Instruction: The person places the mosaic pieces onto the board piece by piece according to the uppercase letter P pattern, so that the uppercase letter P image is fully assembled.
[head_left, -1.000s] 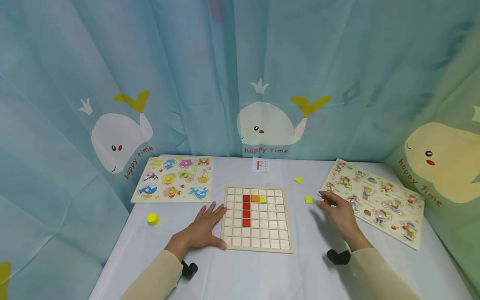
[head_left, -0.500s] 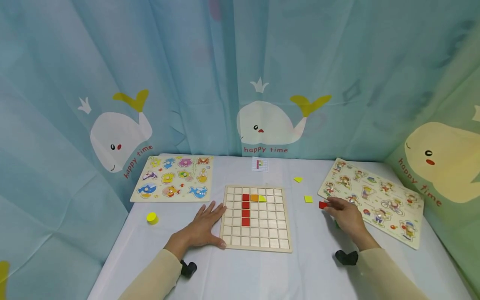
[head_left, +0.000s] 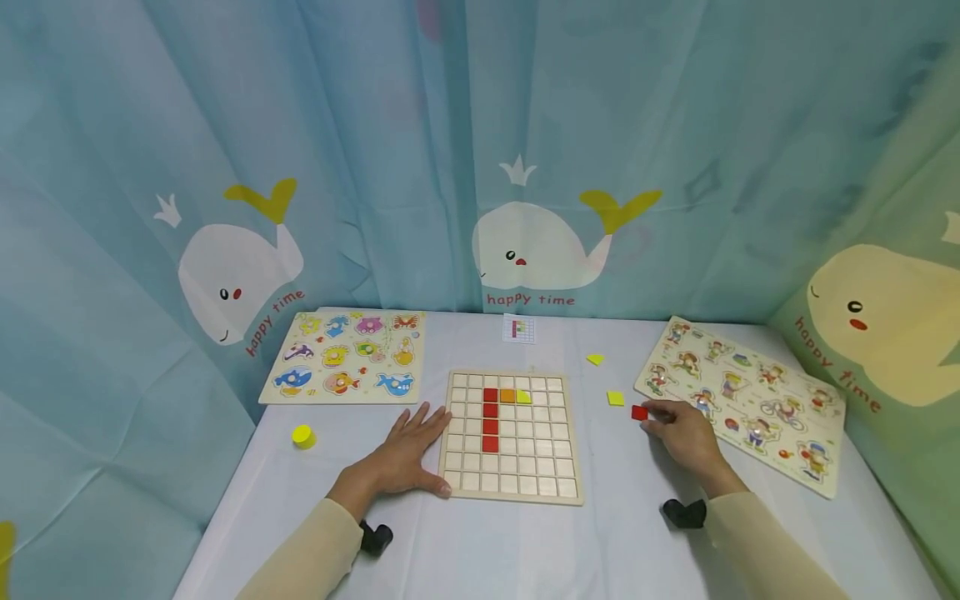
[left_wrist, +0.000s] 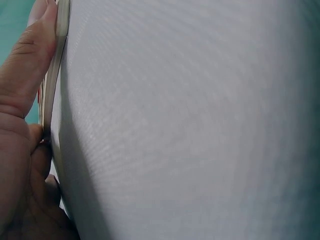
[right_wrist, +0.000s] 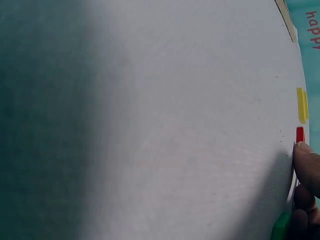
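My left hand lies flat with spread fingers, touching the left edge of a wooden grid board. The left wrist view shows its thumb along the board's side. On the board, a column of red square tiles stands beside an orange tile and a yellow piece in one row. Right of the board, my right hand pinches a red square tile between thumb and finger, close over the table. A green piece shows by its curled lower fingers in the right wrist view.
A yellow square and a small yellow triangular piece lie right of the board. A pattern card is behind it. Picture puzzles stand at left and right. A yellow cylinder sits left.
The right hand has moved from beside the yellow square slightly toward me and right; a red tile has come into view at its fingertips. A green piece glimpsed under it is now hidden in the head view.
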